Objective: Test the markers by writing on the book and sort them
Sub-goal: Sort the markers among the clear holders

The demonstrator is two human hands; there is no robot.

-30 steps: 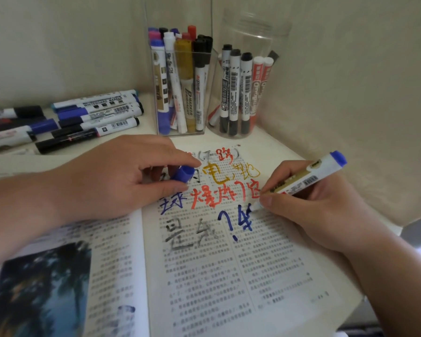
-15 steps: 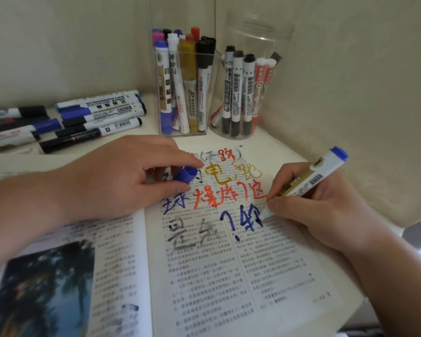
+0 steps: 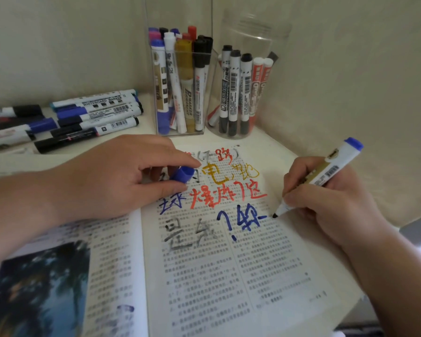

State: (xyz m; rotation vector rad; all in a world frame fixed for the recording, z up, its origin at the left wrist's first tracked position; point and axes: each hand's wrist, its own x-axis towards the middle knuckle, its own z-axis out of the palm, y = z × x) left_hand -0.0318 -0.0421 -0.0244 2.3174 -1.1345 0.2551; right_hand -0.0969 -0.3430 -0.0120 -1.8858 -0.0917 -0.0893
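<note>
An open book (image 3: pixel 229 263) lies on the white desk, its right page covered with handwritten blue, red, yellow and black strokes. My right hand (image 3: pixel 326 203) grips a white marker with a blue end (image 3: pixel 331 169); its tip touches the page at the right end of a fresh blue stroke. My left hand (image 3: pixel 112 178) rests on the book's upper middle and pinches the blue cap (image 3: pixel 183 174) between thumb and fingers.
A square clear holder (image 3: pixel 180 93) and a round clear jar (image 3: pixel 243 93) stand at the back, each with several markers upright. Several more markers (image 3: pixel 83 120) lie flat at the back left. Walls close in behind and on the right.
My right hand has moved rightward across the page with the marker, adding more blue strokes and a horizontal line. My left hand has stayed in place with the cap.
</note>
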